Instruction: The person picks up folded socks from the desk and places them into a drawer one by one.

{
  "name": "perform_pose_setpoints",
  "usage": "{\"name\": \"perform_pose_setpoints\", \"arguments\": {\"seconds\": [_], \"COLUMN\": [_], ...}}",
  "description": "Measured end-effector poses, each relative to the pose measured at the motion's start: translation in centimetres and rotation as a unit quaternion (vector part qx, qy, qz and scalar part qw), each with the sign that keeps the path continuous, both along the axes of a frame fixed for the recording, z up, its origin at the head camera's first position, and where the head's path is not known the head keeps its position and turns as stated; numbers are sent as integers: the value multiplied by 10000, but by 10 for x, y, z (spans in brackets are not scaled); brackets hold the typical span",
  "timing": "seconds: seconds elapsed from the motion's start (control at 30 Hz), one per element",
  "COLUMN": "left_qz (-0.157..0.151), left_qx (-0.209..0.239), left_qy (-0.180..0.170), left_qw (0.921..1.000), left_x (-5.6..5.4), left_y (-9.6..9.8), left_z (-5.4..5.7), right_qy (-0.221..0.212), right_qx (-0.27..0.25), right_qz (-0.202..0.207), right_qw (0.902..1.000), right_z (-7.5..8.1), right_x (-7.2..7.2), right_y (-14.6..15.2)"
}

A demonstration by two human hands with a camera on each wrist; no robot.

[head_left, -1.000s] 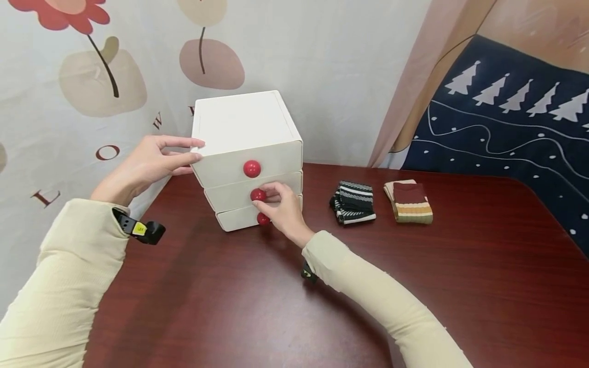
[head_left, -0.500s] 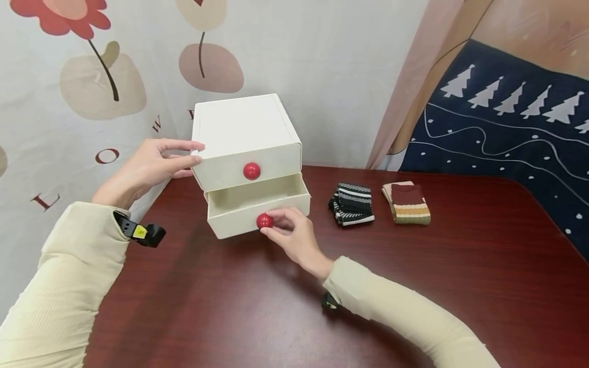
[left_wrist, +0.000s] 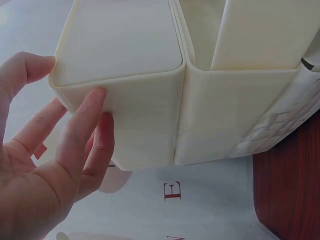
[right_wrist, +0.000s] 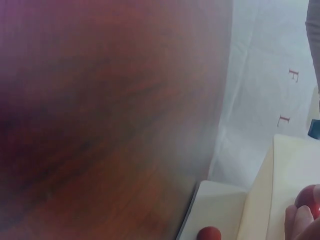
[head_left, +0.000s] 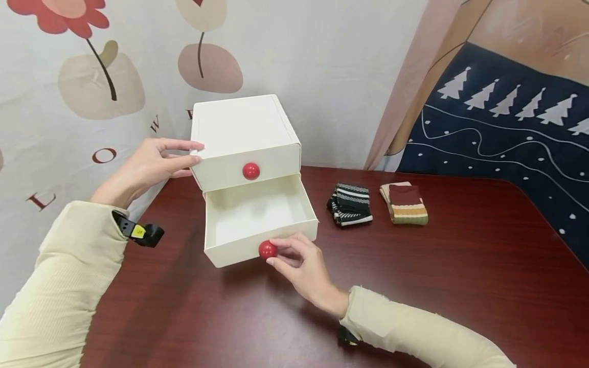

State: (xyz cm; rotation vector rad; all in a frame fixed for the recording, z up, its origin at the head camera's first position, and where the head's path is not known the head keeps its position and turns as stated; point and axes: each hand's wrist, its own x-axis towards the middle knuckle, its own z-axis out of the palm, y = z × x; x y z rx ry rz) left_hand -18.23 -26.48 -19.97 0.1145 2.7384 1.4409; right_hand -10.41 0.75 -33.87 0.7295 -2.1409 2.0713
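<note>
Evidently, the left hand rests its outstretched fingers on the upper front corner of the white box, probably steadying it, while the right hand pinches the middle knob, a handy pull for the slid-out middle drawer. The box stands on one table. Three red knobs show, counting the top knob and bottom knob. Two folded cloths, one black-striped, one maroon-and-mustard, lie right of the box, perhaps leaving the drawer room.
</note>
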Motion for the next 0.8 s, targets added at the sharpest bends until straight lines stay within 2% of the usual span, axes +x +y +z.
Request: {"name": "perform_pose_setpoints", "arguments": {"seconds": [0.13,0.43,0.5,0.6,0.7,0.8], "left_qz": [1,-4,-11,-8,-24,-54], "left_qx": [-24,-33,-56,-83,-136,-157], "left_qy": [-14,44,75,103,102,102], "left_qw": [10000,10000,10000,9999,9999,9998], "left_x": [0,-1,-1,0,0,0], "left_y": [-1,-1,-1,-2,-2,0], "left_z": [-1,-2,-2,-2,-2,-2], "right_qy": [5,-54,-20,26,342,775], "right_qx": [-54,-32,59,345,818,1092], "right_qz": [62,86,174,566,959,993], "right_qw": [10000,9999,9998,9978,9914,9860], "right_z": [7,0,-4,-11,-14,-7], "right_x": [10,15,14,10,6,5], "right_y": [3,5,6,13,28,52]}}
